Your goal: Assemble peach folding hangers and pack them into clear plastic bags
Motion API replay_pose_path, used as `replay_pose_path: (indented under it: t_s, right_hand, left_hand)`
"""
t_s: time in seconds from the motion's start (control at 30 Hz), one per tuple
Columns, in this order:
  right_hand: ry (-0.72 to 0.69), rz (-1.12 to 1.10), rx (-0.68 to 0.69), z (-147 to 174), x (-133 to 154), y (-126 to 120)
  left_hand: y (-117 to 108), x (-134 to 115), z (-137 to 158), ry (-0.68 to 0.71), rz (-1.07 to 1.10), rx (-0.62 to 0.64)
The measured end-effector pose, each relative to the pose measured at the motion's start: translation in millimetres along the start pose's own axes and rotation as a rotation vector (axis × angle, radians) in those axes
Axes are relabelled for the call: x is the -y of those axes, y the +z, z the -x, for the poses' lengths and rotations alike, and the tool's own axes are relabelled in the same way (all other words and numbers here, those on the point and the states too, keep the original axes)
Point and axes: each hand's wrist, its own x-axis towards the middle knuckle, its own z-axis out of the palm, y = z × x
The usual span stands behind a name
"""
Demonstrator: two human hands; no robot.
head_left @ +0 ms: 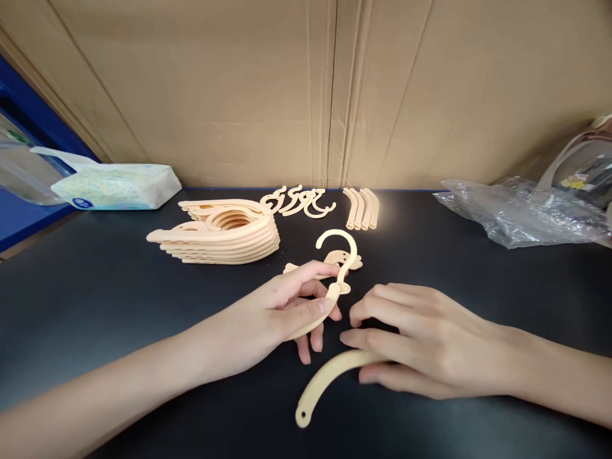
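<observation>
Pinched between the thumb and fingers of my left hand (291, 306) is a cream hanger hook joined to a curved arm; the hanger hook (351, 245) curls upward above the fingertips. My right hand (415, 338) grips a loose curved hanger arm (325, 382) by its far end, and its free end, with a small hole, points toward the front. Part of that piece is hidden under the right fingers. Behind my left hand another cream hanger part (340, 258) lies on the black table (229, 408), partly covered.
A stack of folded cream hangers (224, 239) stands at the back left. Several loose hooks (301, 201) and several curved arms (361, 207) lie along the back. A tissue pack (119, 185) is far left, a clear plastic bag (516, 213) far right, and a cardboard wall (268, 89) behind.
</observation>
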Motion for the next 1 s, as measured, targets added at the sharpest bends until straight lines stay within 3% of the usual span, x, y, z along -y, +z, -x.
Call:
replay_pose_path:
  t_s: [0.23,0.53,0.8,1.0]
  right_hand:
    - [0.05,-0.034,-0.035,-2,-2,1]
    - [0.129,-0.026,-0.122,3,-10,-4]
    - [0.093,0.225,-0.129,10,-19,-2]
    - [0.075,0.323,-0.12,10,-22,-4]
  left_hand:
    - [-5,-10,1,-0.035,0.038,0.099]
    - [-3,-20,2,-0.151,0.048,0.049]
    - [-1,-13,-3,-0.101,0.048,0.042]
    - [-2,-15,-2,-0.176,-0.037,0.023]
